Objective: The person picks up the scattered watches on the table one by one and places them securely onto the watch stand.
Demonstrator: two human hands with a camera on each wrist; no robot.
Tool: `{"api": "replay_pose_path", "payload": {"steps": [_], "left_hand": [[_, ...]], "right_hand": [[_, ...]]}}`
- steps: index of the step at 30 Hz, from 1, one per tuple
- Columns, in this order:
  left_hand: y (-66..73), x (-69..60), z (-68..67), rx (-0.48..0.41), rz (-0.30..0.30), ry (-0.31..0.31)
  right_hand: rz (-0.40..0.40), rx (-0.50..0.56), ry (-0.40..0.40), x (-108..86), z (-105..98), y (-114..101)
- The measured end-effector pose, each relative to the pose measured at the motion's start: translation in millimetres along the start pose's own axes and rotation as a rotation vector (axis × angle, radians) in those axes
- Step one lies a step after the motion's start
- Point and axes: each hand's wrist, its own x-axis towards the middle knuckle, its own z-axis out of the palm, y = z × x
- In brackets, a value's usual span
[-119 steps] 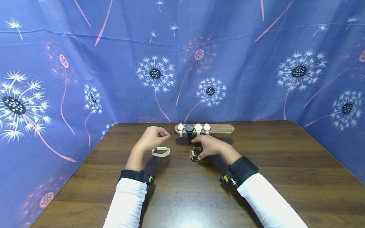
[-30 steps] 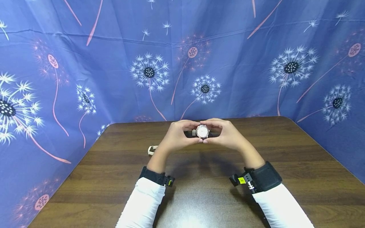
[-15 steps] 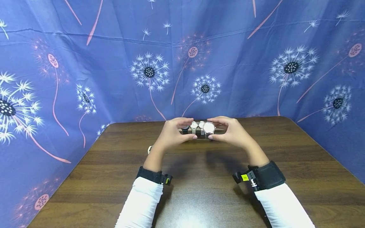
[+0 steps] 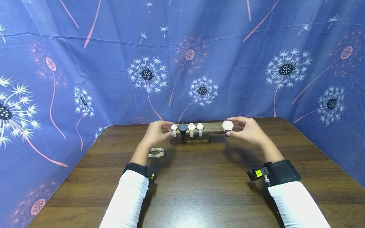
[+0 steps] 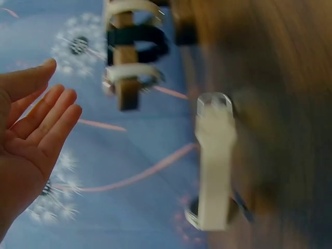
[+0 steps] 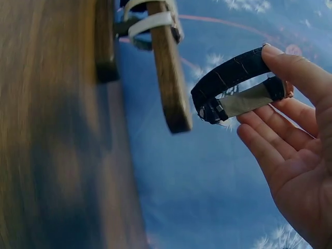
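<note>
My right hand point(image 4: 248, 129) pinches a wristwatch point(image 4: 227, 125) with a pale round dial, near the right end of a wooden watch stand point(image 4: 214, 127). In the right wrist view, the watch's dark buckled strap point(image 6: 231, 72) forms a closed loop, apart from the bar's end point(image 6: 175, 111). Several watches hang on the bar's left half: a black one point(image 4: 182, 128) and white-strapped ones point(image 4: 191, 127). My left hand point(image 4: 156, 133) is by the bar's left end, its fingers point(image 5: 59, 122) extended and holding nothing; the left wrist view puts it apart from the bar.
A cream-strapped watch point(image 4: 156, 155) lies on its side on the brown wooden table point(image 4: 182, 183), below my left hand. The stand's dark base point(image 4: 196, 139) rests on the table towards the back. Behind hangs a blue dandelion-print cloth point(image 4: 239, 95).
The right hand picked the dark-strapped watch up from the table. Both hands held it together; since then the left has let go and moved left, while the right carried the watch right.
</note>
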Motion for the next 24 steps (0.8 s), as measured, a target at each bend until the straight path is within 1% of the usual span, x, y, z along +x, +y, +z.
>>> {"api": "replay_pose_path", "payload": {"steps": [1, 2, 4, 6, 9, 13, 16, 20, 24], "left_hand": [[-5.4, 1.7, -0.6, 0.014, -0.021, -0.012], [-10.4, 3.3, -1.0, 0.028, -0.044, -0.019], [-19.0, 6.5, -1.6, 0.048, -0.083, -0.036], [-26.3, 10.0, -2.0, 0.055, -0.11, -0.05], [-34.9, 16.0, -2.5, 0.056, -0.134, -0.064], [-45.2, 22.6, -2.3, 0.017, -0.164, -0.088], [-49.3, 27.2, -1.6, -0.039, -0.203, -0.119], [-51.0, 30.9, 1.1, -0.098, -0.238, -0.169], [-53.2, 33.4, 6.0, -0.142, -0.242, -0.192]], "right_hand": [[0.01, -0.001, 0.004, 0.1, -2.1, 2.1], [0.02, -0.005, 0.007, 0.8, -3.9, 8.7], [0.032, -0.022, 0.016, 1.2, -7.3, 12.9], [0.038, -0.038, 0.029, 1.9, -9.6, 18.5], [0.047, -0.073, 0.048, 3.7, -11.9, 26.8], [0.05, -0.153, 0.063, 9.1, -9.9, 37.6], [0.05, -0.185, 0.057, 15.0, -7.1, 44.5], [0.08, -0.153, 0.019, 21.7, -2.1, 51.4], [0.136, -0.083, -0.025, 25.2, 4.7, 55.4]]}}
